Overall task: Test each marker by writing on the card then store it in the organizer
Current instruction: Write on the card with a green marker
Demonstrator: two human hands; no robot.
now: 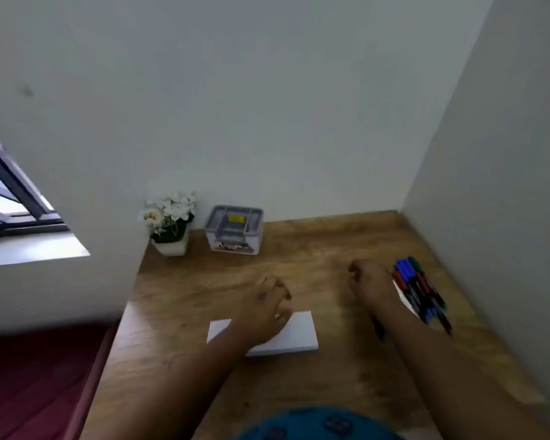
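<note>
A wooden desk [299,255] with a brown grain fills the corner between two pale walls. Near the middle of it, at about 6 o'clock from the desk's centre, lies a white rectangular card [300,331], flat, its long edges running left to right; it looks thick, perhaps a small stack, and no writing can be made out on it through the blur. The left hand [264,308] hangs over the card's upper left part, fingers loosely curled and a little apart, holding nothing; whether it touches the card is unclear.

The right hand [367,282] is at 3 o'clock from the left one, fingers bent inward in a loose curl; it appears to hold nothing, though the blur makes that uncertain. Just beside it, at its 3 o'clock, lies a bundle of markers [421,292] with dark barrels and blue, red and green caps, side by side on something white, their length running from 11 o'clock to 5 o'clock. They are smeared by motion blur, so their count cannot be told.

At 12 o'clock from the card, against the back wall, stands a clear plastic organizer [234,230] with a grey compartmented tray on top and a yellow label inside. Just at its 9 o'clock is a white pot of white flowers [170,222]. A dark-framed window [10,198] opens at the far left.
</note>
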